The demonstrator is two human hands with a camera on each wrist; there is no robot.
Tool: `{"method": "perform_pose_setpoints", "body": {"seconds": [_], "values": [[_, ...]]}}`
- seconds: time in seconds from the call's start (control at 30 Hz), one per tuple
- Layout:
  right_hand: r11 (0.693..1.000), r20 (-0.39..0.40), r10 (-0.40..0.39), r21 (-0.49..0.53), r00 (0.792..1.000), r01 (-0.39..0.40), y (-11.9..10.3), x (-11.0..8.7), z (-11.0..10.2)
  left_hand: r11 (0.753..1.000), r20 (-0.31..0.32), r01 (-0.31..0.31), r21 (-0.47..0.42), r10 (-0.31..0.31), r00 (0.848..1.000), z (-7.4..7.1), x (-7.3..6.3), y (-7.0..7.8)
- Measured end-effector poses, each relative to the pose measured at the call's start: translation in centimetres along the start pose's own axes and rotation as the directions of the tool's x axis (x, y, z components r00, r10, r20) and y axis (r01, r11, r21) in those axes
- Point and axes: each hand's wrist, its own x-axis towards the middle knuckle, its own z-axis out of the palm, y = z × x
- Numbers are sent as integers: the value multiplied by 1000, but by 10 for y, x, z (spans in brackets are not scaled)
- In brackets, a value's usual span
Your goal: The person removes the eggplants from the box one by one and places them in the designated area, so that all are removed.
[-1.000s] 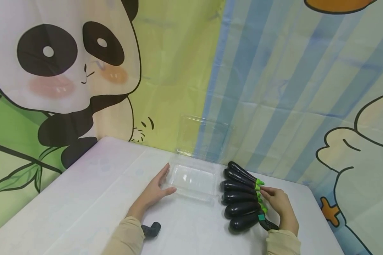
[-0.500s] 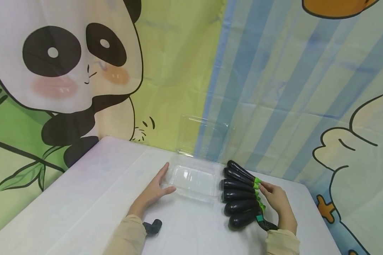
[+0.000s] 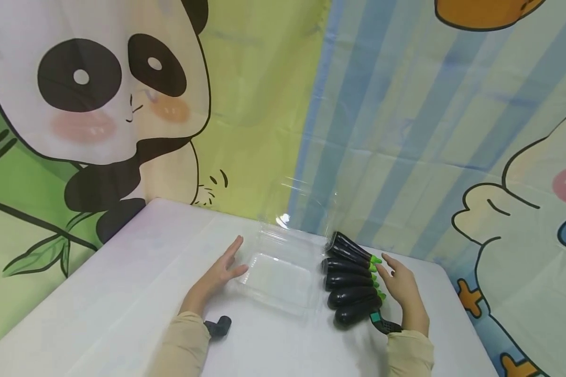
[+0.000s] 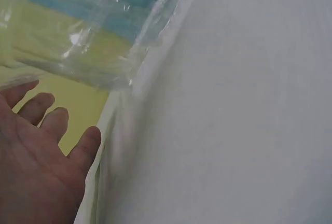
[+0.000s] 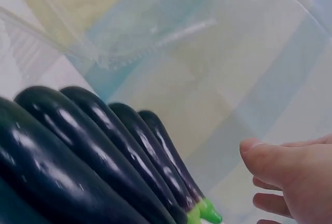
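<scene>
A clear plastic clamshell box (image 3: 275, 277) sits on the white table, its lid (image 3: 306, 207) raised at the back. Left of the box is my left hand (image 3: 217, 273), thumb and fingers spread and holding nothing. In the left wrist view, that hand's fingertips reach close to the box's shiny wall (image 4: 88, 32). To the right of the box lies a row of several dark eggplants (image 3: 349, 281), green stems pointing right. My right hand (image 3: 402, 285) is beside those stems with loose, bent fingers. The right wrist view shows a gap between its thumb and the nearest green stem (image 5: 210, 211).
The white table (image 3: 122, 309) runs back to a cartoon curtain (image 3: 405, 131) with a panda and stripes. The box lid overlaps the curtain in the head view. Dark wrist-camera mounts stick out below each hand, the left one (image 3: 218, 327) above the table.
My right fingers have come away from the eggplant stems. The left hand has drawn slightly left from the box, and the box and its lid have shifted and tilted. The head view has turned slightly.
</scene>
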Motion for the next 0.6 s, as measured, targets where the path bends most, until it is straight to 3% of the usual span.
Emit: {"method": "perform_pose_setpoints", "body": {"seconds": [0.3, 0.6], "values": [[994, -12, -104, -37, 995, 104, -16, 9, 7, 998, 46, -21, 53, 18, 999, -2, -5, 3], [984, -9, -162, -72, 987, 161, -18, 4, 16, 980, -37, -31, 194, 39, 999, -6, -16, -1]]}}
